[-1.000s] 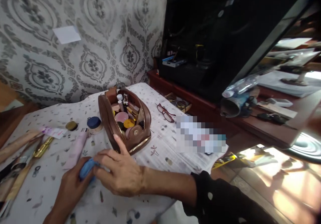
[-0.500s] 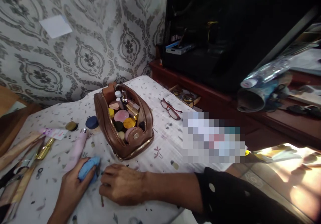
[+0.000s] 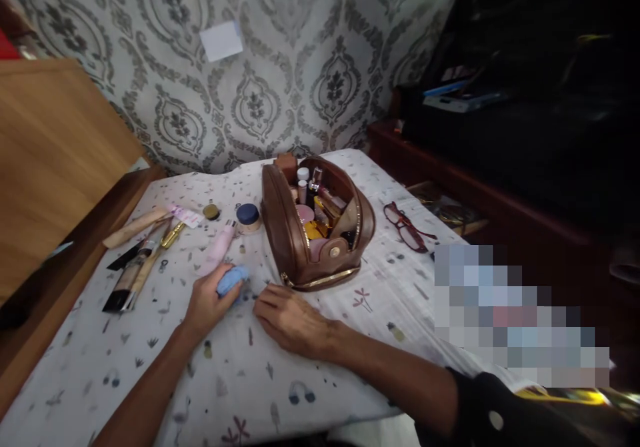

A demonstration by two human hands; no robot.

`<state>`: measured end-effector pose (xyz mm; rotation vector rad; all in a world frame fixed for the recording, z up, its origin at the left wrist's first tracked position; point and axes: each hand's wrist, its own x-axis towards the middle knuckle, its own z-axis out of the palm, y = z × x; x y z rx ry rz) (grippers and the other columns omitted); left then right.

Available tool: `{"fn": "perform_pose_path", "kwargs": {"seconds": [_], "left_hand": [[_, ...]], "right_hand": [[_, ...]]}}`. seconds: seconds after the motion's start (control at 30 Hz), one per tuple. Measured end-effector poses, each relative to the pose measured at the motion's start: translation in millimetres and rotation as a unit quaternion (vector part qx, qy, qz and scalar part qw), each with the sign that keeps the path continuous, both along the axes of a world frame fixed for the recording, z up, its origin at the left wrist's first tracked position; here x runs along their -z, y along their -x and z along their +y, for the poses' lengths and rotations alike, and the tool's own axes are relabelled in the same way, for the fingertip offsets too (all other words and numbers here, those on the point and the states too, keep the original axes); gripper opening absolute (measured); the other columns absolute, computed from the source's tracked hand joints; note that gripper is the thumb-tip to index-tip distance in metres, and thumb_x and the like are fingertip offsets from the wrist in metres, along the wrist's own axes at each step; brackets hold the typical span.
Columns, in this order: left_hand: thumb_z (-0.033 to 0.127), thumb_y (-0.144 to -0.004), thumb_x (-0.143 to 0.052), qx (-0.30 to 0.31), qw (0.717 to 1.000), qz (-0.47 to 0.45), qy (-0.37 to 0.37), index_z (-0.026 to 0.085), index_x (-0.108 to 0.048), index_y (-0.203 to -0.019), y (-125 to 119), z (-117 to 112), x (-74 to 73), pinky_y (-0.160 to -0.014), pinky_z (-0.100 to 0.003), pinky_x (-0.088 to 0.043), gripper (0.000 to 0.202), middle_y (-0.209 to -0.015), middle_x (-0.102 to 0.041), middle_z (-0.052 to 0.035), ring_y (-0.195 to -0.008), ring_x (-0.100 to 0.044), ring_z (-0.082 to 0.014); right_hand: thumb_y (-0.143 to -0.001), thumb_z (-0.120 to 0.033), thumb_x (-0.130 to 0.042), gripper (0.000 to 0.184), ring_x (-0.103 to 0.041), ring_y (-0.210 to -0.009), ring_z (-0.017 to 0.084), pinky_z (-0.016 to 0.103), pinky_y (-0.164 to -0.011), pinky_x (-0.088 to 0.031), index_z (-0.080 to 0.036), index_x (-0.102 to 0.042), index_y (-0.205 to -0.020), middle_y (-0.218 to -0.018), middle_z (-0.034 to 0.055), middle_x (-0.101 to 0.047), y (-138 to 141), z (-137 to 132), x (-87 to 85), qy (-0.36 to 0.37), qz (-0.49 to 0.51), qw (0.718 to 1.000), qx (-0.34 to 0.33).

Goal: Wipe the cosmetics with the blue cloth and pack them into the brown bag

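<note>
My left hand point(image 3: 207, 300) is closed around a crumpled light-blue cloth point(image 3: 233, 280), low over the patterned white cover. Just to its right, my right hand point(image 3: 290, 320) rests with its fingers curled downward; whatever lies under the fingertips is hidden. Behind my hands stands a brown zip bag point(image 3: 285, 233), gaping open and full of cosmetics. A pink tube point(image 3: 217, 248) lies just beyond my left hand. Farther back are a jar with a dark blue lid point(image 3: 248, 216) and a small olive-coloured pot point(image 3: 211, 212).
Several tubes, among them a black-capped tube point(image 3: 131, 280), and a gold stick point(image 3: 173, 235) lie on the left. Reading glasses point(image 3: 407, 227) are right of the bag, with a blurred-out area nearer me. A wooden panel point(image 3: 65, 167) borders the left; a dark red cabinet point(image 3: 425, 153) borders the right.
The view has swung left and tilted, so the hands and bag appear farther right. My left hand still grips the blue cloth; my right hand stays curled beside it.
</note>
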<state>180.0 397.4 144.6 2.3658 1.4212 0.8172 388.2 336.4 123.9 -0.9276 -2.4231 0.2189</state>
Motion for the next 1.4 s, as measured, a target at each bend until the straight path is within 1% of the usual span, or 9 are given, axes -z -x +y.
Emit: {"fn": "perform_pose_path", "kwargs": {"seconds": [0.1,0.2,0.37,0.57,0.87,1.0,1.13,1.27,1.4], "left_hand": [[0.049,-0.088,-0.053,-0.095,0.994,-0.045,-0.042,0.02,-0.064,-0.099,10.8,4.8,-4.2,-0.065,-0.026,-0.05,0.032,-0.075,-0.068,0.0011,-0.062,-0.06,-0.0161],[0.051,-0.092,-0.049,-0.165,0.981,-0.042,-0.095,0.02,-0.062,-0.106,25.1,15.9,-5.2,-0.079,-0.032,-0.051,0.036,-0.093,-0.07,-0.0056,-0.085,-0.064,-0.0224],[0.045,-0.095,-0.045,-0.118,0.99,0.063,-0.054,0.021,-0.06,-0.111,36.5,27.5,3.2,-0.084,-0.036,-0.048,0.033,-0.098,-0.068,-0.0083,-0.094,-0.063,-0.0262],[0.035,-0.094,-0.048,-0.09,0.991,0.094,-0.024,0.021,-0.059,-0.106,31.5,22.9,4.7,-0.083,-0.035,-0.047,0.022,-0.098,-0.065,-0.0073,-0.094,-0.061,-0.0255],[0.027,-0.089,-0.055,-0.074,0.997,0.037,-0.002,0.023,-0.062,-0.103,30.8,13.8,0.8,-0.081,-0.032,-0.048,0.016,-0.094,-0.068,-0.0036,-0.09,-0.064,-0.0226],[0.034,-0.094,-0.051,-0.176,0.98,0.048,-0.074,0.02,-0.064,-0.107,54.3,29.8,-13.8,-0.089,-0.038,-0.047,0.023,-0.101,-0.066,-0.0097,-0.101,-0.06,-0.0278],[0.038,-0.091,-0.057,-0.287,0.947,0.106,-0.098,0.019,-0.067,-0.117,88.5,66.2,-25.7,-0.101,-0.052,-0.041,0.034,-0.133,-0.055,-0.0183,-0.124,-0.047,-0.0395],[0.03,-0.088,-0.059,-0.291,0.948,0.131,-0.005,0.017,-0.07,-0.111,106.9,88.1,-20.6,-0.096,-0.049,-0.045,0.029,-0.131,-0.055,-0.0199,-0.116,-0.053,-0.0387],[0.024,-0.087,-0.058,-0.274,0.947,0.164,-0.031,0.014,-0.067,-0.113,105.7,76.7,-11.5,-0.093,-0.049,-0.046,0.03,-0.133,-0.051,-0.023,-0.11,-0.056,-0.0393]], "right_hand": [[-0.096,-0.012,-0.051,0.015,-0.054,-0.084,0.019,0.03,-0.079,-0.048,-0.015,-0.061,-0.087,-0.087,0.0068,-0.064,0.8,0.5,1.4,0.033,0.048,0.998,-0.002],[-0.095,-0.01,-0.051,0.014,-0.054,-0.086,0.019,0.031,-0.08,-0.048,-0.015,-0.062,-0.088,-0.089,0.0069,-0.064,2.8,-0.3,1.4,0.068,0.07,0.995,0.003],[-0.09,-0.01,-0.055,0.016,-0.058,-0.096,0.021,0.036,-0.088,-0.049,-0.015,-0.065,-0.103,-0.099,0.009,-0.065,8.9,2.2,-9.4,0.145,0.07,0.987,0.021],[-0.091,-0.015,-0.053,0.035,-0.064,-0.092,0.019,0.035,-0.085,-0.052,-0.012,-0.057,-0.125,-0.111,0.0125,-0.063,33.7,31.8,-18.9,0.272,0.151,0.942,0.123],[-0.089,-0.018,-0.05,0.044,-0.055,-0.121,0.027,0.049,-0.106,-0.047,-0.015,-0.051,-0.133,-0.131,0.0169,-0.052,69.3,52.7,13.5,0.166,0.188,0.958,0.139],[-0.091,-0.02,-0.048,0.039,-0.054,-0.127,0.027,0.047,-0.109,-0.046,-0.018,-0.054,-0.13,-0.141,0.0171,-0.045,67.2,46.7,21.3,0.157,0.179,0.962,0.133],[-0.09,-0.019,-0.049,0.04,-0.051,-0.131,0.029,0.049,-0.111,-0.044,-0.017,-0.055,-0.129,-0.14,0.0171,-0.046,66.9,44.8,21.2,0.15,0.167,0.965,0.133],[-0.088,-0.017,-0.05,0.038,-0.049,-0.132,0.03,0.048,-0.112,-0.044,-0.014,-0.057,-0.126,-0.137,0.0186,-0.047,67.8,45.0,19.1,0.144,0.157,0.968,0.133],[-0.088,-0.015,-0.05,0.037,-0.052,-0.129,0.028,0.047,-0.111,-0.045,-0.017,-0.058,-0.124,-0.137,0.0169,-0.047,67.1,44.6,18.2,0.14,0.154,0.97,0.129]]}}
